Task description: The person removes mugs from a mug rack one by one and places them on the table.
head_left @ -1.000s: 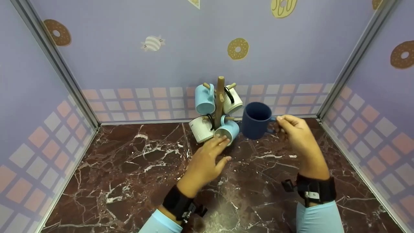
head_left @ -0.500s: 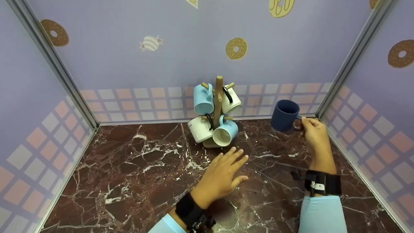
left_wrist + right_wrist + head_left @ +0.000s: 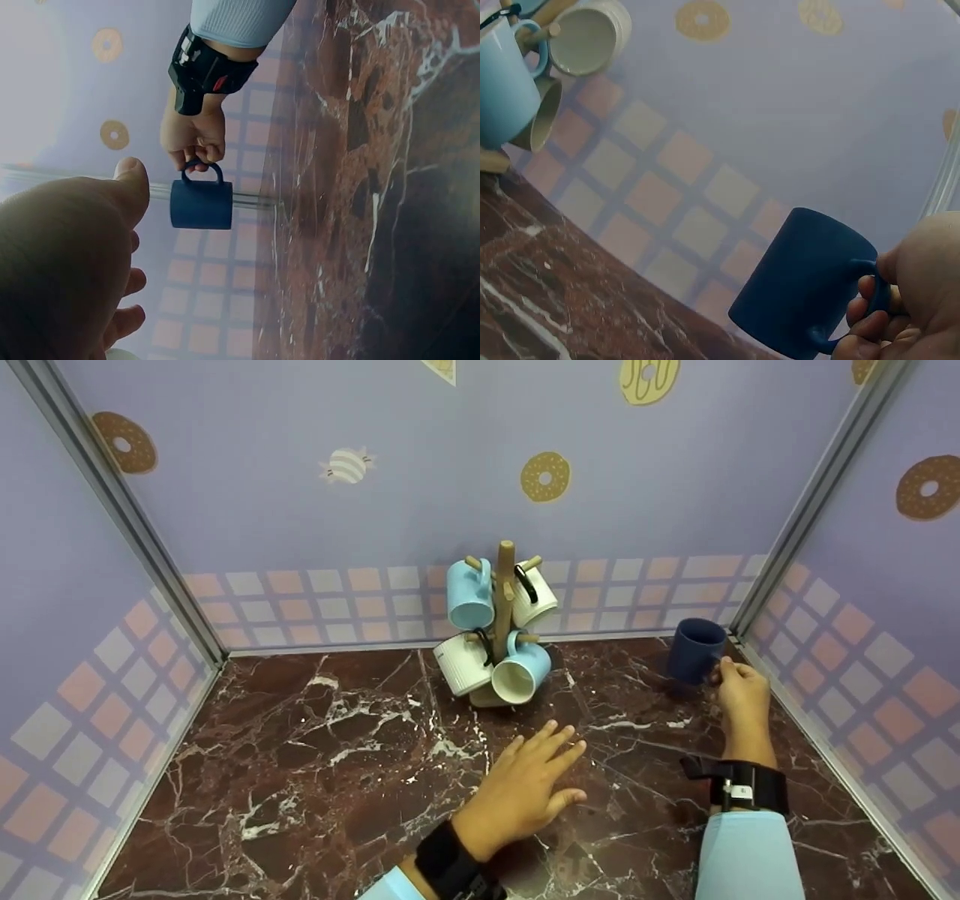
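At the far right of the table, my right hand [image 3: 742,697] pinches the handle of a dark blue mug [image 3: 694,651]. In the left wrist view the mug [image 3: 201,204] is upright, its base a little above the tabletop. The right wrist view shows fingers [image 3: 870,326] curled through the handle. My left hand [image 3: 517,791] is spread with straight fingers, holding nothing, in front of a wooden mug tree [image 3: 505,600]. On its pegs hang light blue mugs [image 3: 469,596] and white mugs with black handles [image 3: 463,664]. A lower light blue mug [image 3: 529,664] faces forward.
The dark red marbled tabletop [image 3: 300,757] is bounded by a purple patterned back wall [image 3: 420,495] and side walls. The right back corner post [image 3: 814,517] is close behind the blue mug.
My right hand has carried the dark blue mug rightward from beside the mug tree and lowered it near the back right corner. My left hand has drawn back from the lower light blue mug.
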`<control>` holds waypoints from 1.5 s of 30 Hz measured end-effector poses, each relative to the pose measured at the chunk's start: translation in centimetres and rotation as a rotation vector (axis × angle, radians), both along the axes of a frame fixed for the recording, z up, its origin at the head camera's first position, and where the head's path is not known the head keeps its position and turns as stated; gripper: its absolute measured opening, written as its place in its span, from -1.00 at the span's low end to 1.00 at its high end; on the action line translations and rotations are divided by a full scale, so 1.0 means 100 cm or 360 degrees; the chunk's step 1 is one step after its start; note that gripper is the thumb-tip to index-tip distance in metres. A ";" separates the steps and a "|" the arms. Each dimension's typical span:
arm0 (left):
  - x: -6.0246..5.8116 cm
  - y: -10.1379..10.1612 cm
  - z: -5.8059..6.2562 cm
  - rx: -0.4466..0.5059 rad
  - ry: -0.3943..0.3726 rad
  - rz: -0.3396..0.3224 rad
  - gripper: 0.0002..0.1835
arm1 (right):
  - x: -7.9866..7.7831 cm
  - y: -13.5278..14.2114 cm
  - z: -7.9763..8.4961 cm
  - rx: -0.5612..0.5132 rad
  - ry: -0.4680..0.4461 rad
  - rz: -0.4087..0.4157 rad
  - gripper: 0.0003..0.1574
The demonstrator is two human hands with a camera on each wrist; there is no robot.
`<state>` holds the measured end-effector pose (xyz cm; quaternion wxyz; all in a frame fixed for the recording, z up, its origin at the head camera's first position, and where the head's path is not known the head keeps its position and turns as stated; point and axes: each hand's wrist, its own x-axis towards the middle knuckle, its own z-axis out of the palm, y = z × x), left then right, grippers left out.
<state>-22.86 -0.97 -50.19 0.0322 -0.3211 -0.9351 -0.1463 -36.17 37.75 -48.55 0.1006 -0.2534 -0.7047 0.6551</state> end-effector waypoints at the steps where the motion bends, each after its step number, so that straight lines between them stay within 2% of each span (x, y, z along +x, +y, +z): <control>1: 0.001 0.000 0.000 -0.0005 -0.0009 -0.0002 -0.19 | 0.000 0.002 -0.003 0.0006 -0.0021 0.0004 -0.55; 5: 0.003 0.003 -0.001 -0.0009 -0.0058 -0.0017 -0.17 | -0.003 0.008 -0.012 -0.0004 -0.0033 0.0019 -0.58; 7: 0.004 0.005 -0.002 -0.0025 -0.0060 -0.0029 -0.16 | -0.005 0.010 -0.017 -0.0104 0.0010 -0.0006 -0.62; 11: 0.005 0.007 -0.005 -0.0082 -0.0054 -0.0055 -0.16 | -0.007 0.012 -0.027 -0.0179 0.0038 -0.0042 -0.66; 19: 0.004 0.008 -0.006 -0.0118 -0.0054 -0.0058 -0.16 | -0.011 0.009 -0.041 -0.0102 0.0092 -0.0093 -0.60; 25: 0.005 0.007 -0.006 -0.0115 -0.0059 -0.0053 -0.17 | -0.011 0.008 -0.044 -0.0137 0.0087 -0.0095 -0.40; 33: 0.007 0.008 -0.007 -0.0098 -0.0065 -0.0066 -0.18 | -0.013 0.012 -0.045 -0.0214 0.0050 -0.0112 -0.26; 42: 0.006 0.007 -0.007 -0.0123 -0.0044 -0.0058 -0.17 | -0.020 0.015 -0.043 -0.0162 -0.0019 0.0005 -0.08; 45: 0.005 0.006 -0.007 -0.0131 -0.0047 -0.0048 -0.17 | -0.022 0.014 -0.039 -0.0211 -0.0021 0.0042 -0.04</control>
